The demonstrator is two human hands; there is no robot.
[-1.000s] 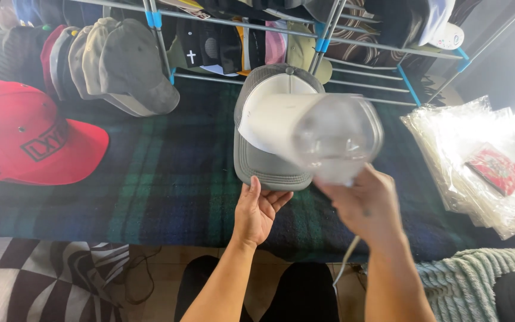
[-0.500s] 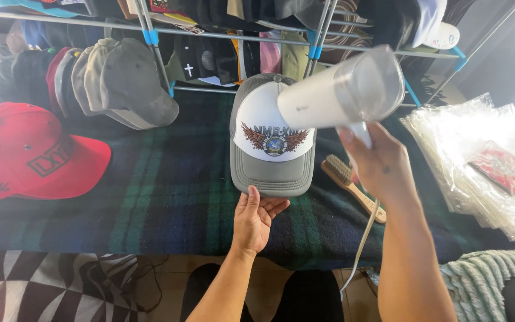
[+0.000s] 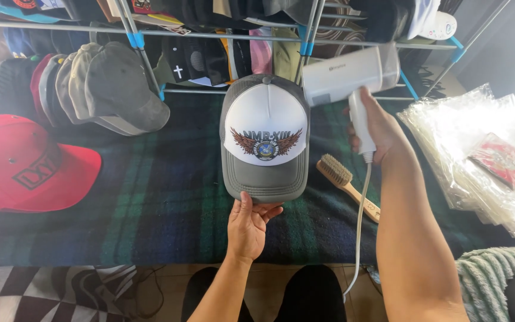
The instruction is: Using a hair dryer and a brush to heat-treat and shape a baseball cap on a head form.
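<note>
A grey and white trucker cap (image 3: 264, 140) with a winged emblem lies on the dark plaid cloth (image 3: 162, 209), brim toward me. My left hand (image 3: 250, 225) touches the front edge of its brim with the fingertips. My right hand (image 3: 375, 128) grips the handle of a white hair dryer (image 3: 353, 74), held above and to the right of the cap with its barrel pointing left toward the cap's crown. The dryer's white cord (image 3: 359, 226) hangs down past the table edge.
A wooden-handled brush (image 3: 347, 185) lies right of the cap. A red cap (image 3: 25, 167) sits at the left, with a row of stacked caps (image 3: 90, 89) behind it. A metal rack (image 3: 305, 36) holds more caps. Clear plastic bags (image 3: 484, 155) lie at the right.
My right hand has lifted the hair dryer up and to the right, off the cap's front, uncovering the emblem and the brush. My left hand stays at the brim.
</note>
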